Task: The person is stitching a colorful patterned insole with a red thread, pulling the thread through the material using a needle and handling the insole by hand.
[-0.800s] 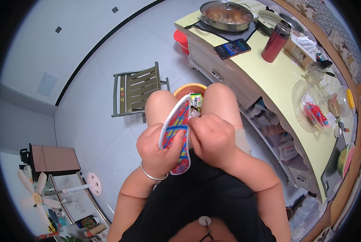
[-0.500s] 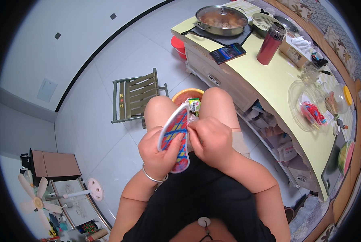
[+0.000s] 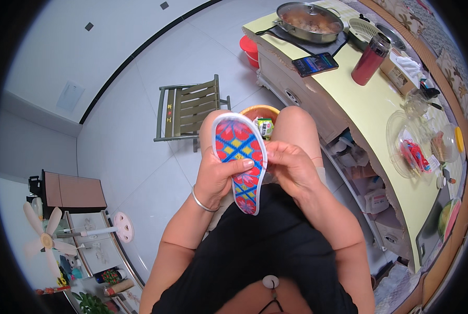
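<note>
An insole point(image 3: 239, 141) with red, blue and yellow cross-stitch and a white edge stands tilted over my lap, its patterned face toward me. My left hand point(image 3: 217, 175) grips its left side, thumb pressed across the pattern and the fingers behind it. At the insole's right edge my right hand point(image 3: 294, 167) is closed in a pinch, thumb and forefinger close against the white border. What lies between those fingertips is too small to make out. Behind the insole, between my knees, an orange-rimmed basin point(image 3: 260, 111) holds a green and white packet point(image 3: 264, 127).
On the right, a yellow-topped table point(image 3: 344, 99) carries a lidded pan point(image 3: 310, 23), a phone point(image 3: 315, 64), a red flask point(image 3: 370, 60) and a clear tray with red thread point(image 3: 414, 155). A folding stool point(image 3: 192, 110) stands ahead left, a fan point(image 3: 47, 239) farther left.
The insole has turned from nearly edge-on to facing me, so its pattern shows broadly. My right hand has loosened from a fist to a pinch at the edge. The whole view has shifted slightly.
</note>
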Motion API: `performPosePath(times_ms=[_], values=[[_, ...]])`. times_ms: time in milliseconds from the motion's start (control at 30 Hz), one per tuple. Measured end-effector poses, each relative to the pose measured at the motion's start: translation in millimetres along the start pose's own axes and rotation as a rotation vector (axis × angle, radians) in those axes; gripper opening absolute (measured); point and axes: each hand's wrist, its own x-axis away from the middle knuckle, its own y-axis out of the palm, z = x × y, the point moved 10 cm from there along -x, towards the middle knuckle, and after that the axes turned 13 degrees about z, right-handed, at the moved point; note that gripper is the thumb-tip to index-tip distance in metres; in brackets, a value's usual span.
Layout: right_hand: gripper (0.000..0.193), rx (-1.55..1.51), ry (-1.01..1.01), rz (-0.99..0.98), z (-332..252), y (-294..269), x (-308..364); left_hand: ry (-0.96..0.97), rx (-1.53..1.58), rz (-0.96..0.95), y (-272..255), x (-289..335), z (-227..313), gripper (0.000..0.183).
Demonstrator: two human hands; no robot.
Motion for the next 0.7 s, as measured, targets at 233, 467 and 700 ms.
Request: performPosePath(times_ms=[233, 467, 700], values=[[0.017, -0.458, -0.421, 0.343, -124.7, -106.0, 1.1, 0.021, 0.053, 0.084, -24.7, -7.8, 17.5, 0.041], [0.013, -0.618, -1.091, 0.371, -320.1, -429.4, 199.8, 0.197, 0.087, 0.386, -138.4, -27.4, 66.9, 0.034], [0.009, -0.033, -1.163, 0.681, -262.7, -257.7, 147.6, 0.094, 0.103, 0.268, -78.4, -21.8, 28.9, 0.036]])
